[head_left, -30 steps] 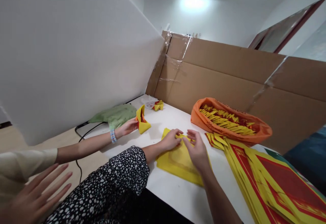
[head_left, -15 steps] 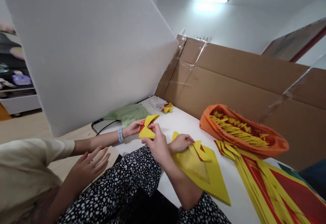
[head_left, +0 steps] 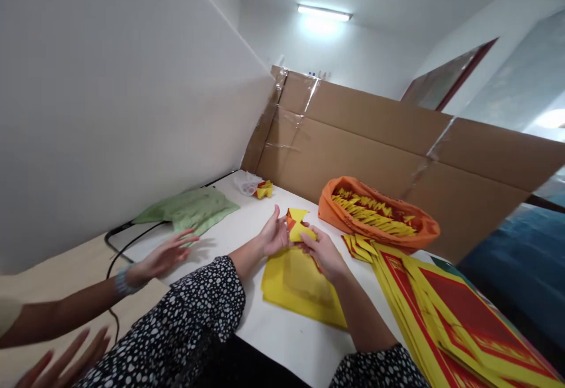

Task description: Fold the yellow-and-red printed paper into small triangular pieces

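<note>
A folded yellow and red paper piece (head_left: 298,230) is pinched in my right hand (head_left: 325,254), thumb on its lower right side. My left hand (head_left: 272,234) is at the piece's left edge, thumb raised and fingers stretched towards it; whether they touch it is hard to see. Below both hands lies a stack of yellow sheets (head_left: 304,294). A bit of red and yellow shows under my right hand, mostly hidden. To the left, another person's hand (head_left: 170,252) with a beaded bracelet is open, and that person's second hand (head_left: 66,364) is at the lower edge.
An orange bag (head_left: 329,202) packed with folded yellow pieces stands at the right. Several folded pieces (head_left: 358,248) and long red and yellow sheets (head_left: 468,305) lie nearby. A green cloth (head_left: 189,208) and clear plastic bag (head_left: 247,183) are farther back. A cardboard wall (head_left: 366,135) borders the white table (head_left: 282,347).
The folded piece has passed from the other person's hand to my right hand. My left hand has left the sheet stack and moved to the piece's left side. The view has turned right.
</note>
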### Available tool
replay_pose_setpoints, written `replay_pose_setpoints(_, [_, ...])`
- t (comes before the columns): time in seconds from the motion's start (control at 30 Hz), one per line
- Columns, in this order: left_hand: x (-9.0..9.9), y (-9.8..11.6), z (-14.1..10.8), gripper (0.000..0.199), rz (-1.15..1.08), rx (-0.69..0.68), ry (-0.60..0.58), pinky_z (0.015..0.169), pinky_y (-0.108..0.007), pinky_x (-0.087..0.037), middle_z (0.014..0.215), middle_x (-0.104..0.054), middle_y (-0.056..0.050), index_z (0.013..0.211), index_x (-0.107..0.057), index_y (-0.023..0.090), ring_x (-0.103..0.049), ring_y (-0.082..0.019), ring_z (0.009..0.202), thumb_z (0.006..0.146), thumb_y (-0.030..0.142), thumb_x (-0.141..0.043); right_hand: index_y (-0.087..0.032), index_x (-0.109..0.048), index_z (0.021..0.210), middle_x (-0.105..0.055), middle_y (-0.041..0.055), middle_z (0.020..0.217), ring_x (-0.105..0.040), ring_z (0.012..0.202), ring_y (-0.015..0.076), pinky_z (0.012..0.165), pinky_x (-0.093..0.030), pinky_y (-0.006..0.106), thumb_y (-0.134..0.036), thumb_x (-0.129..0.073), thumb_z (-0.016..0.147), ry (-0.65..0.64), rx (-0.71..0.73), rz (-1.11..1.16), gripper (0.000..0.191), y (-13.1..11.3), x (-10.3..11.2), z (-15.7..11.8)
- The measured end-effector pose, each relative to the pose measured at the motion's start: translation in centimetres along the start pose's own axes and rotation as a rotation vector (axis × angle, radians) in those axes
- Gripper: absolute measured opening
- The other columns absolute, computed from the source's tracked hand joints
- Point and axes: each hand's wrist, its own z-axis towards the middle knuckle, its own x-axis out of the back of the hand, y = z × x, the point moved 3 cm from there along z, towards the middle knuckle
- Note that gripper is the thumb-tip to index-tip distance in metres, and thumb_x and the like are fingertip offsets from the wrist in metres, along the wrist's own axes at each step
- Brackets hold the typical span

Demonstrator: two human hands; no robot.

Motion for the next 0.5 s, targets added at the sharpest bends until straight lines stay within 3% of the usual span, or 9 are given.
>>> replay_pose_setpoints(0.07, [-0.3, -1.5, 2.1, 0.033, 0.104, 0.024, 0.042, 0.074, -0.042, -0.055, 0.101, -0.069, -0.016, 0.108, -0.058, 0.012, -0.069, -0.029, 0.086, 0.089, 0.040, -0.061, -0.019, -0.059, 0.099, -0.064, -0.0001, 0.077, -0.060, 0.064, 0.0144, 0.060, -0.047, 0.026, -0.051, -0.071, 0.073, 0.037, -0.012, -0.127, 0.043, 1.6, 2.5, -0.1])
replay_pose_setpoints(0.17, [0.7, -1.7, 2.8, 0.024, 0.245, -0.052, 0.178, 0.072, -0.038, -0.058, 0.101, -0.069, -0.013, 0.107, -0.055, 0.015, -0.070, -0.024, 0.086, 0.084, 0.016, -0.065, -0.021, -0.056, 0.109, -0.063, 0.0026, 0.089, -0.062, 0.074, 0.0189, 0.068, -0.050, 0.034, -0.049, -0.068, 0.073, 0.194, 0.055, -0.403, 0.047, 3.7, 6.0, -0.6])
replay_pose_setpoints(0.23, [1.4, -1.5, 2.5, 0.023, 0.266, -0.080, 0.250, 0.072, -0.039, -0.059, 0.101, -0.069, -0.013, 0.107, -0.054, 0.016, -0.070, -0.024, 0.086, 0.085, 0.015, -0.063, -0.022, -0.057, 0.112, -0.061, 0.0067, 0.101, -0.062, 0.089, 0.0246, 0.079, -0.049, 0.041, -0.043, -0.070, 0.069, 0.288, 0.085, -0.650, 0.050, 5.0, 7.6, -1.3])
replay_pose_setpoints(0.33, [1.7, -1.5, 2.4, 0.019, 0.276, -0.080, 0.286, 0.072, -0.039, -0.059, 0.104, -0.068, -0.013, 0.107, -0.055, 0.015, -0.070, -0.024, 0.086, 0.089, 0.020, -0.060, -0.023, -0.058, 0.116, -0.061, 0.0091, 0.111, -0.055, 0.108, 0.0319, 0.090, -0.042, 0.048, -0.037, -0.069, 0.070, 0.275, 0.095, -0.927, 0.049, 6.6, 8.7, -2.1])
replay_pose_setpoints(0.43, [1.4, -1.7, 2.6, 0.024, 0.298, -0.082, 0.281, 0.072, -0.037, -0.059, 0.107, -0.068, -0.013, 0.113, -0.055, 0.017, -0.070, -0.023, 0.089, 0.090, 0.020, -0.060, -0.024, -0.057, 0.119, -0.062, 0.0089, 0.112, -0.054, 0.109, 0.0311, 0.092, -0.039, 0.048, -0.030, -0.063, 0.076, 0.251, 0.125, -1.001, 0.043, 6.9, 9.0, -2.2])
replay_pose_setpoints(0.5, [1.3, -1.9, 2.7, 0.030, 0.315, -0.074, 0.272, 0.073, -0.036, -0.058, 0.110, -0.067, -0.013, 0.119, -0.055, 0.019, -0.070, -0.023, 0.090, 0.089, 0.018, -0.060, -0.021, -0.060, 0.115, -0.063, 0.0129, 0.109, -0.053, 0.107, 0.0335, 0.092, -0.037, 0.051, -0.025, -0.062, 0.076, 0.381, 0.116, -1.039, 0.039, 6.2, 9.6, -2.0])
